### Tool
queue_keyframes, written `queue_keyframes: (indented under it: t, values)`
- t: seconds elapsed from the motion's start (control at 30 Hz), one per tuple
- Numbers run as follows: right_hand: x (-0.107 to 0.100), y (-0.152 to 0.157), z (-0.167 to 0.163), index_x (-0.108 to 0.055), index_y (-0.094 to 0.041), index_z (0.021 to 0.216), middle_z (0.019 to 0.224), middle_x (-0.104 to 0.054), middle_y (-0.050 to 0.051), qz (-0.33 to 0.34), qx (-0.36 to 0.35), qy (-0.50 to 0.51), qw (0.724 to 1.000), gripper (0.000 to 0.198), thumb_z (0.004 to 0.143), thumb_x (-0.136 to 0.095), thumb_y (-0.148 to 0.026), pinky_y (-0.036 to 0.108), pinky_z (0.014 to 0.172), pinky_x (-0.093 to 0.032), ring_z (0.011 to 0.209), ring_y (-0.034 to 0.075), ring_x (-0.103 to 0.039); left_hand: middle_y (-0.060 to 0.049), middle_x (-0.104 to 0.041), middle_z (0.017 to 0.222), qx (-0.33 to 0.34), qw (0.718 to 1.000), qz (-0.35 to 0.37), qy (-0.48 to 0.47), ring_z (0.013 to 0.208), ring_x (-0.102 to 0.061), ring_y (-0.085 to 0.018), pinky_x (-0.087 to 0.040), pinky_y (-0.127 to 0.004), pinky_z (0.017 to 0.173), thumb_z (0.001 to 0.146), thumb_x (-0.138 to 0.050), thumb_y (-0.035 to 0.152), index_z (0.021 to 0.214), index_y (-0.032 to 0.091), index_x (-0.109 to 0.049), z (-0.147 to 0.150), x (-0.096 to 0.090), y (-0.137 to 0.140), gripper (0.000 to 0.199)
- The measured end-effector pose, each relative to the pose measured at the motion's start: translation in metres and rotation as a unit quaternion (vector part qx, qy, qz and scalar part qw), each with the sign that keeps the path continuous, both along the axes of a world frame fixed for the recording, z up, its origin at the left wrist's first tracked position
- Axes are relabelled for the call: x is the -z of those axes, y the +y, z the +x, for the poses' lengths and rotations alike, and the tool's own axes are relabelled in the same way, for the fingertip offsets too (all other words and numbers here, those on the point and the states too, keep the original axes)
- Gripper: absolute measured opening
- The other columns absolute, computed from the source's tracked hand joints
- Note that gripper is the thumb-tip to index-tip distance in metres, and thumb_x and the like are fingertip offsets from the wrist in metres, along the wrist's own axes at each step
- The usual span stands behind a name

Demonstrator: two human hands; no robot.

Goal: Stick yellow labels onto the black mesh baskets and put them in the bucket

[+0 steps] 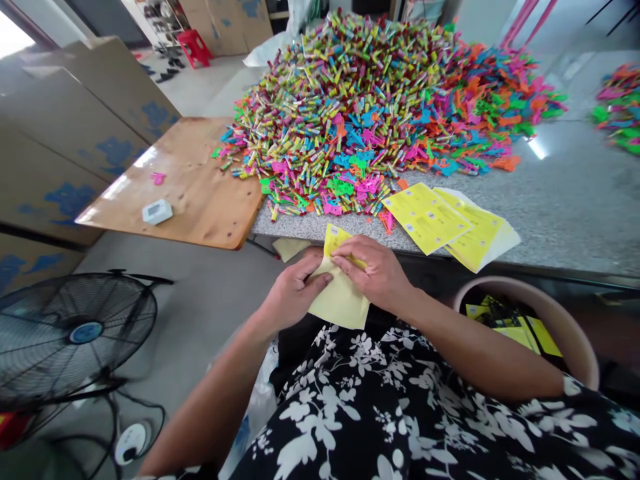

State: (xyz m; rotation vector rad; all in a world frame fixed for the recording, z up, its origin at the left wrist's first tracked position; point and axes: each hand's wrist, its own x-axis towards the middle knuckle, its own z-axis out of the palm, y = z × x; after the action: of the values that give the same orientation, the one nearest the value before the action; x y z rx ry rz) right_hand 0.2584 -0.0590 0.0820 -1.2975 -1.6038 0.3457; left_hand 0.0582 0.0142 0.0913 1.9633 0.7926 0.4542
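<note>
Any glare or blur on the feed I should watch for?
Head view: white glare on the wooden board and the grey table; top-left corner blown out; print on the held yellow sheet too soft to read.

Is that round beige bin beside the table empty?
No, it holds something: yellow pieces show inside the round beige bin; their depth is hidden.
</note>
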Motion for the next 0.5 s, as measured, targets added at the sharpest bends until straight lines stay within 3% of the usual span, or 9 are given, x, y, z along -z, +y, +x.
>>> queue_keyframes:
  t: [0.2,0.3,0.4,0.5]
  values:
    - [0.003,0.003,0.014,-0.074,-0.021,0.091,0.088,-0.07,0.002,-0.104,0.045,0.131,0.985,0.024,0.101,-0.066,-0.041,0.032,0.077,-0.05,0.083,0.017,-0.064,-0.003,-0.073,0.096,-0.032,0.996,-0.087,0.004,0.078,-0.065,-0.017,-0.052,-0.024,0.067,0.097,-0.068,0.05,0.125,0.019,-0.073,-0.008,0.007,0.002,0.042]
    - [0.009,0.008,0.031,-0.076,-0.021,0.093,0.069,-0.062,-0.002,-0.159,0.088,0.253,0.95,0.032,0.094,-0.073,-0.053,0.028,0.058,-0.045,0.061,0.013,-0.055,-0.005,-0.076,0.099,-0.07,0.988,-0.139,-0.001,0.072,-0.067,-0.017,-0.053,-0.025,0.063,0.093,-0.071,0.052,0.134,0.019,-0.068,-0.021,0.015,0.01,0.052]
    - [0.01,0.007,0.051,-0.073,-0.022,0.093,0.052,-0.046,-0.008,-0.179,0.106,0.35,0.913,0.035,0.088,-0.078,-0.056,0.027,0.042,-0.035,0.042,0.011,-0.038,-0.009,-0.078,0.108,-0.118,0.973,-0.196,-0.034,0.074,-0.07,-0.02,-0.056,-0.026,0.062,0.084,-0.081,0.051,0.136,0.018,-0.065,-0.042,0.021,0.026,0.064]
    - [0.003,-0.008,0.068,-0.072,-0.024,0.096,0.051,-0.048,-0.008,-0.136,0.142,0.285,0.938,0.029,0.093,-0.074,-0.053,0.028,0.042,-0.041,0.041,0.012,-0.043,-0.01,-0.078,0.113,-0.195,0.954,-0.219,-0.056,0.082,-0.074,-0.024,-0.06,-0.029,0.066,0.071,-0.087,0.042,0.139,0.019,-0.063,-0.075,0.024,0.049,0.075]
